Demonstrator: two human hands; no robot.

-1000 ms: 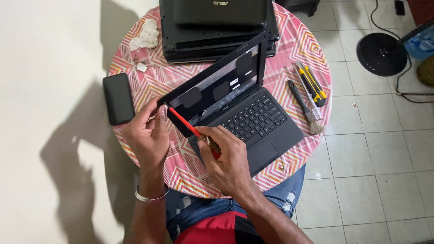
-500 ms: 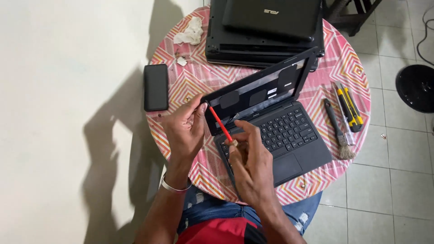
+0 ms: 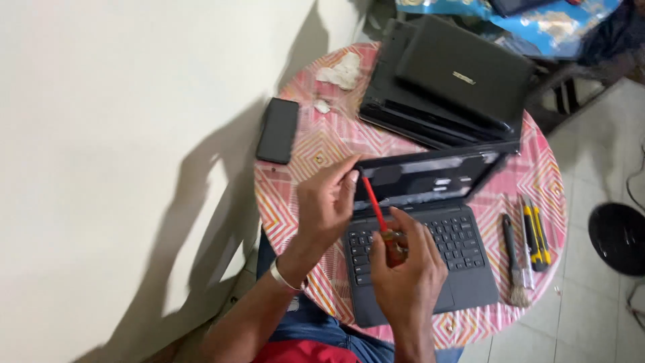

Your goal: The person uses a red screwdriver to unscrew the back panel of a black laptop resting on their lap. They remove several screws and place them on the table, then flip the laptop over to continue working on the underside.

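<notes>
- Right hand (image 3: 408, 269): fingers curled around handle of red screwdriver (image 3: 376, 212), shaft angled up-left, tip at lower left corner of screen bezel.
- Left hand (image 3: 327, 202): fingertips drawn together, pressed on left edge of open laptop (image 3: 430, 228) lid; metal bangle (image 3: 284, 277) on wrist.
- Open laptop: near edge of round table (image 3: 295, 202) with pink patterned cloth, screen tilted back, keyboard exposed.
- Stack of closed dark laptops (image 3: 450, 81): behind open one, far side of table.
- Black phone (image 3: 277, 130): flat, left side of table.
- White crumpled tissue (image 3: 341, 70): beside stack.
- Brush (image 3: 514, 262), yellow-handled tools (image 3: 535, 235): just right of keyboard.
</notes>
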